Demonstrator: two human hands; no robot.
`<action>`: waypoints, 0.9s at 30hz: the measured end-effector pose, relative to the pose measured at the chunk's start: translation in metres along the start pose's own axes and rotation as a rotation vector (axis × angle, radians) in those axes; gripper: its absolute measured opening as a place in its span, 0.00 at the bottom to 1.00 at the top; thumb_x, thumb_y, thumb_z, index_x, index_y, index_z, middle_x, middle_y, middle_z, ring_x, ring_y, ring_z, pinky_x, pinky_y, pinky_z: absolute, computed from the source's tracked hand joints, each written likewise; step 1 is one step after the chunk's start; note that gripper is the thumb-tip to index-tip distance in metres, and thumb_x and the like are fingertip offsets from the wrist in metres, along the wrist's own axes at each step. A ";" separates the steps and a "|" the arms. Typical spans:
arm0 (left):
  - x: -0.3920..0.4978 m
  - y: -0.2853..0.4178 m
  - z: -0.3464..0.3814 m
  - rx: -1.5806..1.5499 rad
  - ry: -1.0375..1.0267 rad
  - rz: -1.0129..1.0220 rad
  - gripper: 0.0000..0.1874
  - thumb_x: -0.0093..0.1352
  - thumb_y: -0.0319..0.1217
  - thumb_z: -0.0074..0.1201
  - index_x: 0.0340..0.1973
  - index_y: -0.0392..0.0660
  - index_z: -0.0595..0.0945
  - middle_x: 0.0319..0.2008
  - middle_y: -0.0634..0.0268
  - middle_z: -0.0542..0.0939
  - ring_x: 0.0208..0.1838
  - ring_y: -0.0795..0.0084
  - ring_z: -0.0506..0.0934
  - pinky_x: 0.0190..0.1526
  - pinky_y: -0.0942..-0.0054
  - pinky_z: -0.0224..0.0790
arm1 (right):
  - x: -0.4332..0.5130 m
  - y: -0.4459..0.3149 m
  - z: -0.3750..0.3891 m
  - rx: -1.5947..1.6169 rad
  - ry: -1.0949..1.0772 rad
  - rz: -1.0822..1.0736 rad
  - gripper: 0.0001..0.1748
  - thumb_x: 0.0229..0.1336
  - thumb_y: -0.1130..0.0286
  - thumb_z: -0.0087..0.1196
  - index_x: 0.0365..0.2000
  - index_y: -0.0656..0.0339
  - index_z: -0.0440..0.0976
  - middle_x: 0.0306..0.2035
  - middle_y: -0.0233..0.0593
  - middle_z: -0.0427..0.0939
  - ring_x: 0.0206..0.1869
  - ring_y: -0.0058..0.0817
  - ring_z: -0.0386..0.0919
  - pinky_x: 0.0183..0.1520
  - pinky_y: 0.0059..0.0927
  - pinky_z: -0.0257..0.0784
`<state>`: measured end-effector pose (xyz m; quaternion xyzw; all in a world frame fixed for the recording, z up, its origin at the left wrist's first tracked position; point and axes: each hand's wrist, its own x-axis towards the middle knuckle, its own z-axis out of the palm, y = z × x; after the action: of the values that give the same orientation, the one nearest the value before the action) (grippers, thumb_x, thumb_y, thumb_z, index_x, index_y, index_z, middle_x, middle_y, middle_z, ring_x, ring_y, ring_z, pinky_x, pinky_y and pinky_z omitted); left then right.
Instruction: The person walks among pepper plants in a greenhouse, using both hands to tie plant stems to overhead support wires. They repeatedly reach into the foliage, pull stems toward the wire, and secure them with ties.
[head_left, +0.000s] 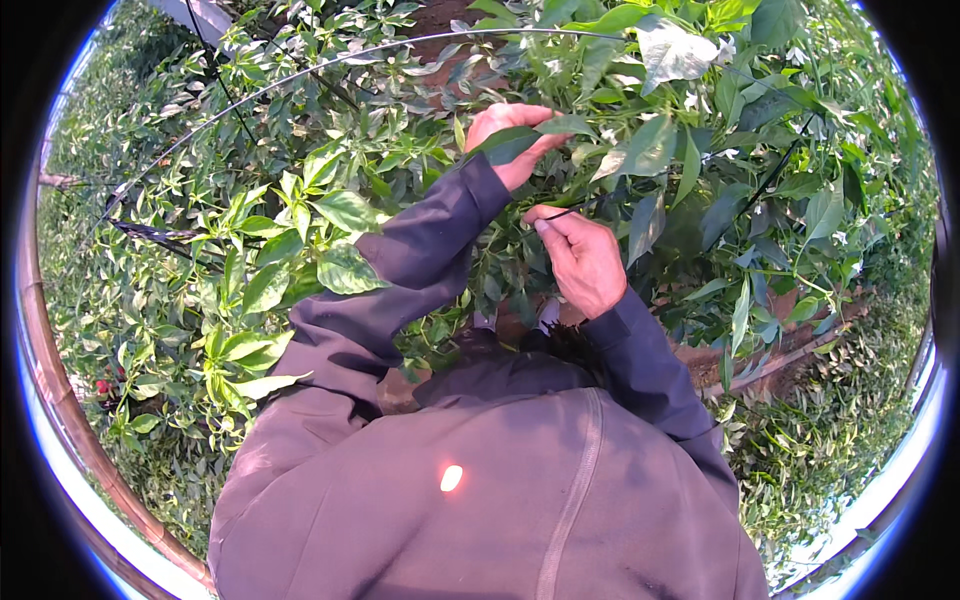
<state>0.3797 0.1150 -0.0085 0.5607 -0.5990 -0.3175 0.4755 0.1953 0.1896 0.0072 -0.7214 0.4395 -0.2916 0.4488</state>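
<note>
Among leafy green plants with white flowers, like pepper plants (652, 146), both my hands are raised in front of my chest. My left hand (514, 142) reaches into the foliage, its fingers bent at a stem and partly covered by a leaf; whether it grips anything is unclear. Lower and to the right, my right hand (581, 255) pinches a thin dark cord (577, 210) between thumb and fingertips. From there the cord runs right, into the leaves. Dark sleeves reach both wrists.
A thin pale wire (420, 39) arcs across the upper view above the plants. Black twine (150, 232) is bunched at the left, by bright leaves. Bare soil (787, 307) shows between plants at right. My shoes (547, 313) are partly visible below my hands.
</note>
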 end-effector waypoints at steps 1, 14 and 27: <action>0.011 0.021 0.006 0.007 -0.036 0.038 0.13 0.65 0.42 0.70 0.40 0.50 0.92 0.31 0.56 0.87 0.33 0.59 0.85 0.37 0.65 0.77 | -0.002 0.005 0.000 0.022 0.011 0.035 0.11 0.71 0.70 0.52 0.45 0.61 0.83 0.40 0.48 0.85 0.42 0.45 0.84 0.46 0.36 0.77; 0.073 -0.006 0.062 -0.524 -0.171 -0.030 0.10 0.70 0.26 0.61 0.47 0.43 0.86 0.44 0.57 0.88 0.47 0.64 0.86 0.52 0.66 0.80 | 0.039 0.011 0.018 0.048 0.089 0.115 0.11 0.64 0.70 0.55 0.32 0.71 0.76 0.32 0.61 0.77 0.36 0.58 0.77 0.40 0.46 0.72; 0.088 -0.041 0.089 -0.006 -0.099 0.299 0.13 0.77 0.37 0.50 0.51 0.46 0.82 0.46 0.58 0.83 0.47 0.59 0.82 0.50 0.60 0.74 | 0.041 0.027 0.001 0.221 0.230 0.017 0.10 0.69 0.73 0.56 0.41 0.72 0.81 0.33 0.47 0.85 0.33 0.29 0.82 0.40 0.31 0.76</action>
<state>0.3200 0.0088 -0.0583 0.4478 -0.6974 -0.2720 0.4890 0.2042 0.1476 -0.0163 -0.6256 0.4591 -0.4153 0.4746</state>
